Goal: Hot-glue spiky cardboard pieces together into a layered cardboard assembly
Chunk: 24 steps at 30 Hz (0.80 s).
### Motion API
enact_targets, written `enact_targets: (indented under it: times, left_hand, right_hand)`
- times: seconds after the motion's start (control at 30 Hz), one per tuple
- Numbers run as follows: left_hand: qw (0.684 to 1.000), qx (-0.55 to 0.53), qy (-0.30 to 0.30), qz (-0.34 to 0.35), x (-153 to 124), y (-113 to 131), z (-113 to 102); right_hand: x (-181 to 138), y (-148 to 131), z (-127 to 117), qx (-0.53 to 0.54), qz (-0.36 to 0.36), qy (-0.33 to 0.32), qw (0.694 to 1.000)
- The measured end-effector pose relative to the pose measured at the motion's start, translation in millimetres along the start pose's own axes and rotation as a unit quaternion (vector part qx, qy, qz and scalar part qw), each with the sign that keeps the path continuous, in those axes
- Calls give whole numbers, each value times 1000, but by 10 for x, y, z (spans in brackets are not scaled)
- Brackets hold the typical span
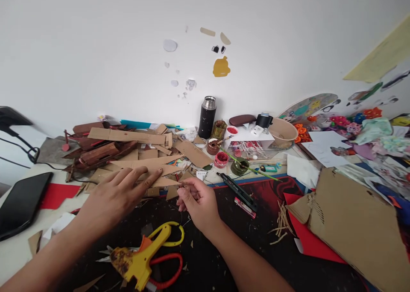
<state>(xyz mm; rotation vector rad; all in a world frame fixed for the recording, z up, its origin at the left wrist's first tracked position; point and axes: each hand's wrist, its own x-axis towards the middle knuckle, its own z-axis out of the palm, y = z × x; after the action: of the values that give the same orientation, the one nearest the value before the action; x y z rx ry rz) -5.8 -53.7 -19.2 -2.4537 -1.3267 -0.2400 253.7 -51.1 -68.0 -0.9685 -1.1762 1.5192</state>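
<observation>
Cardboard piece [165, 181], narrow and pointed, lies just in front of me on the heap of cardboard scraps [194, 154], its tip pointing toward the right hand [200, 204]. There the thumb and fingers curl together beside the tip; I cannot tell from my feed whether that grip is pinching it or only touching it. The left hand [117, 193] rests palm down, fingers loosely spread over the cardboard, its grip not closed around anything I can see.

Nearer to me, on the dark mat [205, 255], I have a yellow glue gun [141, 258] with a stained nozzle, lying across scissors [180, 264] with one yellow and one red handle loop. Right of the right hand I see a black cutter [237, 190], with a small pink-and-white box [245, 207] just beside it. Beyond them stand a red paint jar [221, 160] and a green paint jar [240, 167], and behind those an upright black bottle [207, 121], near the wall.

Farther out, on my left, a black tablet [24, 204] lies on the pale surface [16, 258], partly over red paper. On my right a large cardboard sheet [358, 215] overlaps a red sheet [309, 236], with cut bits of twine [282, 220] near its edge.
</observation>
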Motion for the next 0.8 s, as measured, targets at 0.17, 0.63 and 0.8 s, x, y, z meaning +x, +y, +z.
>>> enact_targets:
  times: [0.17,0.63,0.8]
  left_hand:
    - [1000,-6,10,24,50,15,-44]
    - [999,-10,3,52,88,-13,-37]
    - [998,19,-27,49,65,-36,-6]
  right_hand:
    - [3,-65,2,5,36,-8,999]
    - [58,-34,21,2,102,-12,995]
    - [78,-14,17,5,111,-21,994]
